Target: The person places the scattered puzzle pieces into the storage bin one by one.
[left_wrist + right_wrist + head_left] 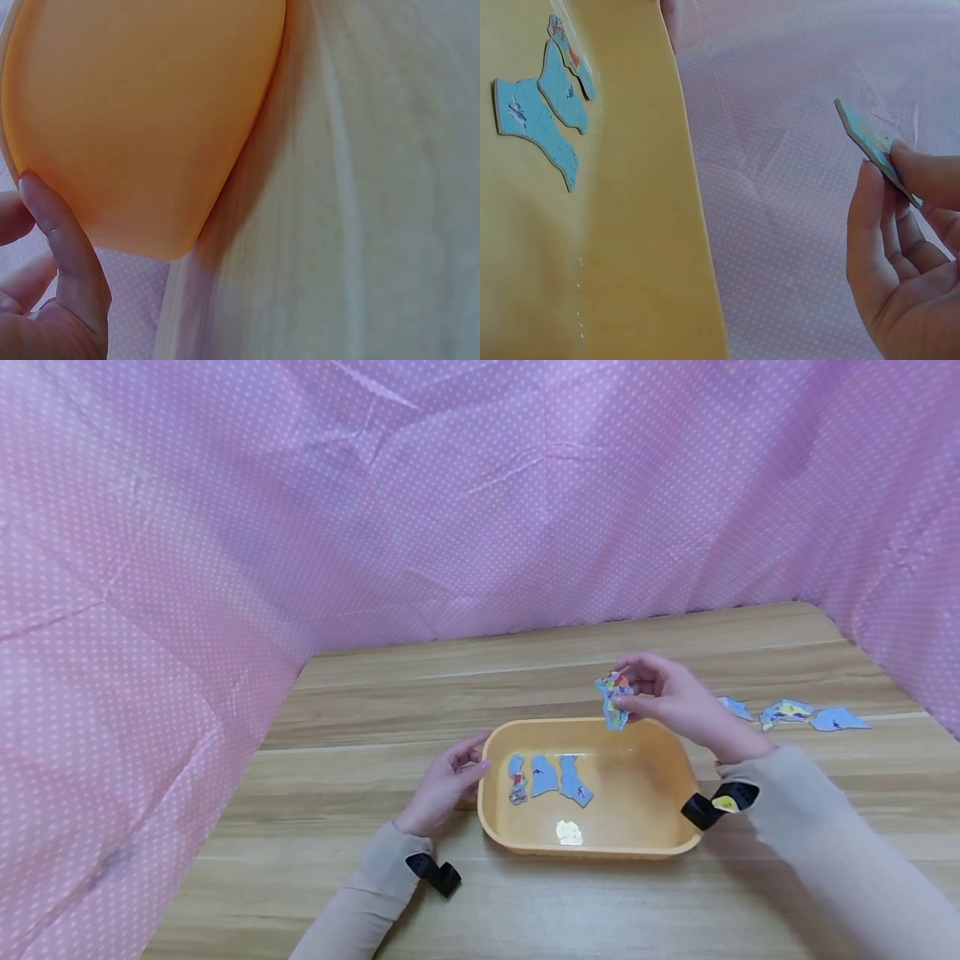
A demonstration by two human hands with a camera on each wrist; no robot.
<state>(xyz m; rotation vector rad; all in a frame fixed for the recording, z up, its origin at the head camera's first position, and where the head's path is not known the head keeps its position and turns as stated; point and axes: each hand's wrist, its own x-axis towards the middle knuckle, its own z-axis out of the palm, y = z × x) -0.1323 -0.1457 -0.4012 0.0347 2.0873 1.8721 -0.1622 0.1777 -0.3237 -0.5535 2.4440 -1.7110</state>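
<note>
My right hand [667, 697] pinches a puzzle piece [615, 700] between thumb and fingers, above the far rim of an orange plastic basin [645, 793]. This piece has a blue ground with multicoloured map-like patches; the right wrist view shows its thin edge. My left hand [446, 781] grips the basin's left rim; in the left wrist view its thumb [64, 236] lies against the outer wall. Inside the basin, toward the left, lie a blue piece with red patches [517, 781], a plain blue piece [543, 775] and another blue piece [574, 781].
Right of the basin, more puzzle pieces lie on the wooden table [360, 793]: a blue one [735, 707] partly behind my right wrist, a blue and yellow one [785, 712] and a blue one [838, 719]. A pink dotted cloth [480, 510] hangs behind the table and at its sides.
</note>
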